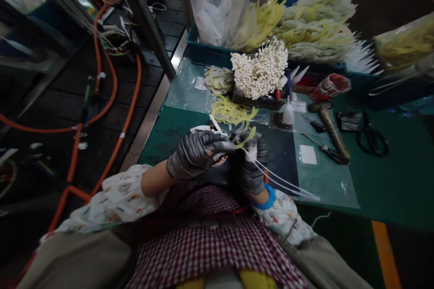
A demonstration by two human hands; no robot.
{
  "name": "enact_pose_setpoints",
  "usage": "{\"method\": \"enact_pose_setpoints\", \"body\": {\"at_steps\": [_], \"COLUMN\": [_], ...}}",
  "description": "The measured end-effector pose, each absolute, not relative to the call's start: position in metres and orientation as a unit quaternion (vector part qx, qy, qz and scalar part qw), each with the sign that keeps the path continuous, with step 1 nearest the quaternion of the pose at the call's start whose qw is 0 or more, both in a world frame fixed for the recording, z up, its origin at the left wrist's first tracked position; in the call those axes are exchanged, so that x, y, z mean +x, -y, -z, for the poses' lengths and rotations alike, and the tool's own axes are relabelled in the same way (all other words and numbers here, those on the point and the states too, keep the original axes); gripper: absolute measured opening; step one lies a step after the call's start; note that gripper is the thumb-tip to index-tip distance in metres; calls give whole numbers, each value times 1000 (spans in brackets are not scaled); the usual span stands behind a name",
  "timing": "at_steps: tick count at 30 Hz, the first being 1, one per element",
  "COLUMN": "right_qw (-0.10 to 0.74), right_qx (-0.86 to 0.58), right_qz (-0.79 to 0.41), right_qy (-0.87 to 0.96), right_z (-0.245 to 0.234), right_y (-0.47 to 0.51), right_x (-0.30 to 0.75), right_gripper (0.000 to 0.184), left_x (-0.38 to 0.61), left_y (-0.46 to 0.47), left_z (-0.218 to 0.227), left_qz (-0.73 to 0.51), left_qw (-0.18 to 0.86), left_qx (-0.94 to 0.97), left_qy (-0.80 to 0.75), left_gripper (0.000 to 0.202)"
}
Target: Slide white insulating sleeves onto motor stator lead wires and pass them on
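Gloved in grey striped knit, my left hand [196, 153] curls closed over a small round part with copper-coloured windings [220, 160]. White sleeved leads [214, 123] stick up from this part beyond my knuckles. My right hand [254, 158], gloved alike, is closed at the part's right side, fingers bent around a curved yellow-green strip [250, 138]. Two thin white cords [281, 176] run from between the hands to the lower right. Their upper ends and most of the part are hidden by my fingers. Beyond the hands lies a pile of yellow-green strips [233, 112].
A bundle of white-tipped sticks [261, 70] stands behind the strips. Blue bins [210, 52] with bagged strips line the back. On the right lie a hammer [328, 131], scissors [372, 137], screwdrivers [327, 151] and a small white bottle [288, 114]. Orange hoses [130, 108] cross the floor at left.
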State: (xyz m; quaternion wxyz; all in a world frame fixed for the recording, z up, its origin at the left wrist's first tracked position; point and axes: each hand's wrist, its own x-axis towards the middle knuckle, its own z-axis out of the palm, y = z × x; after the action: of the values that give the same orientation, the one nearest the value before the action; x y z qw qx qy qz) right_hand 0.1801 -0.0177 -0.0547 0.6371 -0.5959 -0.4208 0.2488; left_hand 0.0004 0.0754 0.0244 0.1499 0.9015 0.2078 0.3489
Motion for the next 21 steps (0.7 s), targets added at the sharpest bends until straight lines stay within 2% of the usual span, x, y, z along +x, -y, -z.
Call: {"method": "enact_pose_setpoints", "body": {"at_steps": [2, 5, 9, 14, 18, 21], "right_qw": [667, 701, 697, 691, 688, 688], "right_qx": [-594, -560, -566, -562, -566, -545], "right_qz": [-251, -239, -230, -238, -209, -189], "right_qy": [374, 372, 376, 387, 404, 440], "right_z": [50, 50, 50, 40, 43, 44], "right_y": [20, 22, 18, 8, 5, 4], "right_x": [178, 175, 175, 177, 177, 185], "right_gripper": [35, 31, 29, 38, 36, 30], "left_x": [2, 4, 1, -4, -5, -18], "left_y": [-74, -76, -92, -114, -115, -113], "left_z": [-29, -31, -25, -13, -8, -8], "left_qz": [-354, -362, -391, -317, -297, -331], "left_qw": [233, 332, 369, 319, 219, 210], "left_qx": [873, 809, 781, 871, 913, 900], "left_qy": [-243, -322, -318, -197, -171, -189], "left_gripper": [21, 35, 40, 18, 22, 26]}}
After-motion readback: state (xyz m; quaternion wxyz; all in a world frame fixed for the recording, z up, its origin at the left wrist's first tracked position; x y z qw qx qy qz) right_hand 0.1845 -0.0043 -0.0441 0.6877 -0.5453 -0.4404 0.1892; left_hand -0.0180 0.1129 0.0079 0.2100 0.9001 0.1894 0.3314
